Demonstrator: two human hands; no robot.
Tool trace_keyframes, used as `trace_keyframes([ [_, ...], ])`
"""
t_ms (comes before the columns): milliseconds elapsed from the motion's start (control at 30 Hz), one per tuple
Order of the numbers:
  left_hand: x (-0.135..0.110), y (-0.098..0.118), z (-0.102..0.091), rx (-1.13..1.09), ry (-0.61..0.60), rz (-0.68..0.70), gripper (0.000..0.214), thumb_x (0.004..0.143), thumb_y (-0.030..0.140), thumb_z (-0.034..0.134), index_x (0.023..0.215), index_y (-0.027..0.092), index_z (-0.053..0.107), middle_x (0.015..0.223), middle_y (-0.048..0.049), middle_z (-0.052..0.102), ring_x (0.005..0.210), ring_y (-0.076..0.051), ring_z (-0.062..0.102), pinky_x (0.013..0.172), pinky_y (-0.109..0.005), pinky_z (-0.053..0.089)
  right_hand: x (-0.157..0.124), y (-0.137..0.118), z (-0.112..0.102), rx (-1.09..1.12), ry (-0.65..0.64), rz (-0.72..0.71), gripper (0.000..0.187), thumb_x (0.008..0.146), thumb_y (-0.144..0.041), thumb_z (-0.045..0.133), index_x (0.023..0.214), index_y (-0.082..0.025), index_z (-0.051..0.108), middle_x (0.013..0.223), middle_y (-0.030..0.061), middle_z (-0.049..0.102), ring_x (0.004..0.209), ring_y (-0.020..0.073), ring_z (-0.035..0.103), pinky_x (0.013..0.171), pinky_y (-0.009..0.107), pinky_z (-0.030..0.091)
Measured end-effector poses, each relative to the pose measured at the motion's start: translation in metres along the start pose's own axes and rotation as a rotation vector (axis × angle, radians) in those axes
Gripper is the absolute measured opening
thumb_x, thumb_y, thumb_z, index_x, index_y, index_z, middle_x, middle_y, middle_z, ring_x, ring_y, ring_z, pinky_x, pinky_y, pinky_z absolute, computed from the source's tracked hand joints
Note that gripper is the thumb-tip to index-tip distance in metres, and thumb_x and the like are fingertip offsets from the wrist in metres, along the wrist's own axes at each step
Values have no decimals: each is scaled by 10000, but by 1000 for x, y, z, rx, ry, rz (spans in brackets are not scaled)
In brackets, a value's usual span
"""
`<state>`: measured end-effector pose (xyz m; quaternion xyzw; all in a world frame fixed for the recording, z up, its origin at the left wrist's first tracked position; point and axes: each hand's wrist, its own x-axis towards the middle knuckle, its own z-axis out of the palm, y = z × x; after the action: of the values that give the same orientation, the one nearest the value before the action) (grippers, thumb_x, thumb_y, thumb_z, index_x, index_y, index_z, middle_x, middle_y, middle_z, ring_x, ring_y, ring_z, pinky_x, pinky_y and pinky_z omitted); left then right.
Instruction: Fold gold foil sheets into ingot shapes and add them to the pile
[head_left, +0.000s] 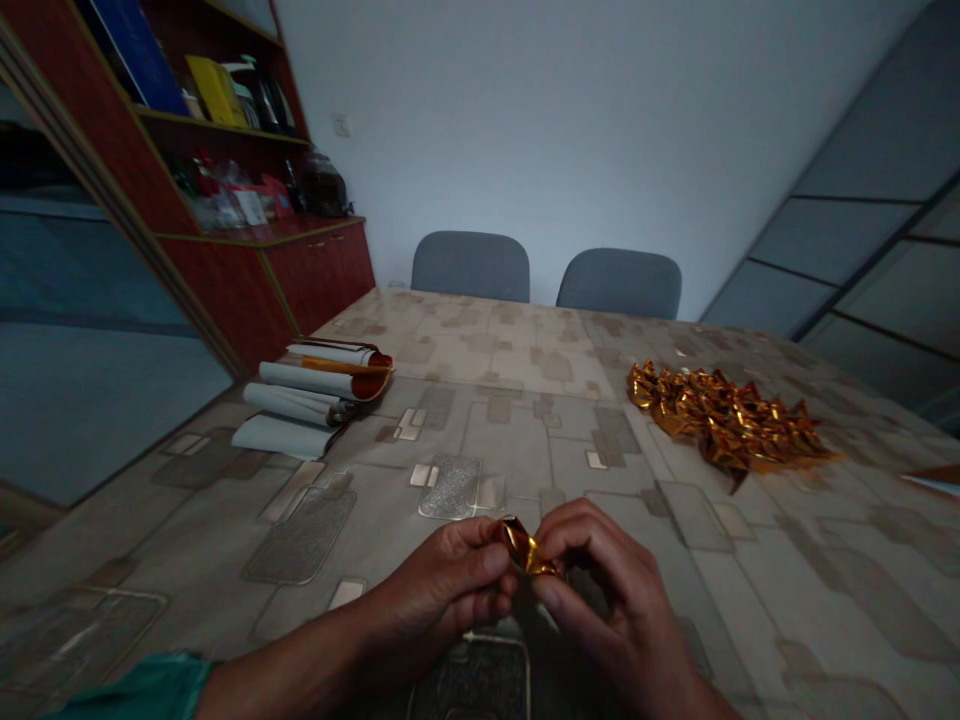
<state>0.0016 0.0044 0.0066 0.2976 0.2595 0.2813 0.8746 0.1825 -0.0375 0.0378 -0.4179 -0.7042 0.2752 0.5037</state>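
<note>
A small folded piece of shiny gold foil paper [528, 550] is held between my two hands, above the near part of the table. My left hand [457, 575] pinches its left end between thumb and fingers. At the other end, my right hand [607, 580] grips it with thumb and forefinger. The lower fingers of my right hand are partly in shadow. To the right on the table lies a cluster of several folded gold foil pieces [720, 410], lined up in rows with pointed tips. Curled sheets of gold-and-white paper [307, 395] lie in a stack to the left.
The table [517, 430] has a patterned cover. Two grey chairs [470, 265] stand at its far side against the wall. A flat paper piece [934, 478] lies at the right edge. At the back left is a red wooden cabinet [322, 280] with items on its shelves.
</note>
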Motion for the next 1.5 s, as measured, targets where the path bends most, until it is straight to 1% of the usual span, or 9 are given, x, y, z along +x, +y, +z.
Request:
trace_keyframes([
  [233, 4, -9, -7, 34, 40, 55, 362, 708, 398, 893, 889, 143, 711, 818, -33, 679, 675, -89, 609, 667, -198, 470, -4, -5, 3, -94, 14, -62, 130, 888, -97, 616, 899, -225, 634, 845, 24, 631, 757, 168, 646, 624, 269, 526],
  [433, 2, -12, -6, 28, 9, 43, 366, 685, 409, 901, 869, 148, 723, 836, -34, 683, 747, -137, 651, 741, -260, 507, -6, -9, 2, -178, 6, -147, 211, 910, -67, 601, 1010, -238, 672, 902, 43, 658, 796, 181, 685, 665, 259, 587],
  [600, 1, -15, -8, 19, -11, 39, 347, 684, 376, 903, 865, 141, 725, 832, -33, 672, 772, -153, 655, 775, -284, 522, -7, -7, 3, -204, 20, -196, 188, 953, -91, 596, 1025, -249, 669, 913, 32, 670, 801, 165, 697, 681, 216, 600],
  [733, 0, -16, -8, -39, -37, 52, 284, 728, 332, 878, 880, 144, 729, 893, -58, 697, 813, -156, 669, 795, -279, 522, -8, -7, 2, -236, 28, -197, 192, 944, -117, 614, 1079, -247, 656, 939, 44, 668, 810, 172, 706, 682, 222, 608],
  [1000, 0, -20, -12, -65, -34, 50, 295, 705, 308, 895, 874, 151, 711, 853, -44, 690, 789, -168, 677, 787, -310, 540, -12, -1, 5, -225, -33, -78, 161, 957, -134, 587, 996, -259, 680, 909, 29, 657, 742, 150, 696, 631, 192, 583],
  [1100, 0, -13, -8, -83, -66, 33, 316, 715, 329, 889, 909, 150, 716, 872, -47, 686, 790, -153, 665, 787, -280, 531, -10, -4, 0, -234, -57, -113, 209, 931, -136, 620, 1089, -264, 669, 946, 41, 662, 780, 168, 696, 668, 222, 590],
  [1233, 1, -3, -6, -91, -139, 30, 279, 798, 360, 823, 967, 162, 723, 892, -28, 669, 710, -88, 601, 717, -204, 498, -6, -11, -6, -207, 2, -195, 354, 874, -103, 656, 1188, -255, 600, 961, 53, 663, 797, 194, 679, 680, 272, 602],
  [1367, 2, -5, -8, -94, -167, 11, 327, 799, 370, 818, 1029, 162, 711, 932, -43, 661, 774, -118, 617, 753, -237, 496, -5, -10, -7, -246, -35, -243, 311, 887, -83, 619, 1161, -228, 597, 968, 59, 656, 828, 188, 683, 690, 267, 600],
  [1500, 1, -6, -6, -54, -230, -53, 343, 836, 379, 777, 1067, 133, 713, 944, -75, 663, 798, -145, 631, 752, -248, 487, -8, -4, -4, -284, -108, -201, 216, 894, -110, 596, 1078, -216, 636, 985, 66, 650, 811, 176, 677, 672, 258, 575],
])
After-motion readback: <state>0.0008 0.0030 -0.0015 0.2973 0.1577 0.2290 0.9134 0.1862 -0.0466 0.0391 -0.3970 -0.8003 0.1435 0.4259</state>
